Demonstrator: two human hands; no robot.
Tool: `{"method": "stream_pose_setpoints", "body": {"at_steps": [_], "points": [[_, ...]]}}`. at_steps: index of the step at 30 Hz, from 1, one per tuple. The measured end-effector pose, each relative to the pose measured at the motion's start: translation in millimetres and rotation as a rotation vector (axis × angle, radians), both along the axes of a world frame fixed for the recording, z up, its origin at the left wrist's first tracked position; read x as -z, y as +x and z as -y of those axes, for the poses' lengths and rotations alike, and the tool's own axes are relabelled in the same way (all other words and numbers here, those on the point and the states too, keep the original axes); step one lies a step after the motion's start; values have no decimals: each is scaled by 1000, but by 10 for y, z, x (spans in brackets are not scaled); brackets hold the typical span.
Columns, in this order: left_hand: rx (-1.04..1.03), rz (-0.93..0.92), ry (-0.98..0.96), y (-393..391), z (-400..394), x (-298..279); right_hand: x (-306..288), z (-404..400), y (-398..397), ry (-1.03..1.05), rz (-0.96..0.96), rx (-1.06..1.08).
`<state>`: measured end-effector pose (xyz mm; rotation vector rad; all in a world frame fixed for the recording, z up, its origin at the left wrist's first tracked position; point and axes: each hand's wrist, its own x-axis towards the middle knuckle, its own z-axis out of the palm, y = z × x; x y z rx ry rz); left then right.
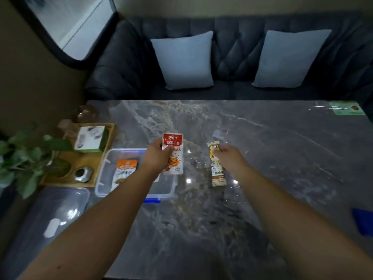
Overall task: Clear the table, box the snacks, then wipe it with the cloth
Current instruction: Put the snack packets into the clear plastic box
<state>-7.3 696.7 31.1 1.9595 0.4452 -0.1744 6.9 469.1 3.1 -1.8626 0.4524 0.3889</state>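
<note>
My left hand (157, 156) grips a red-and-white snack packet (174, 156), held just above the right edge of a clear plastic box (105, 172). An orange snack packet (125, 170) lies inside that box. My right hand (228, 156) pinches the upper part of a long tan snack bar (217, 172), over the grey marble table (262, 158) to the right of the box. A blue cloth (363, 221) lies at the table's right edge, partly cut off by the frame.
The clear box lid (46, 223) lies at the near left. A wooden tray (86, 158) at the left carries a tissue box (90, 139), a metal cup (83, 174) and a potted plant (30, 158). A green card (347, 108) sits far right. A dark sofa (232, 57) stands beyond.
</note>
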Motion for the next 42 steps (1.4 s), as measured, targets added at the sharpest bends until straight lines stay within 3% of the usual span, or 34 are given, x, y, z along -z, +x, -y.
{"method": "stream_pose_setpoints", "body": {"at_steps": [9,24,27,35,42], "points": [[23,-108,113,-369,-1115,314,-66,-1111,-433,135,-66,16],[79,-362,-22,-109,-1354,873,79,-1433,-344,128,-79,42],[146,-369,70,-81,-1358,947,122,-1436,-339,65,-70,26],[314,-308,555,-65,-1315,1041,147,-1477,-363,-9,-39,-34],[294,-264,646,-62,-1283,1053,155,-1456,-379,4,-57,-24]]}}
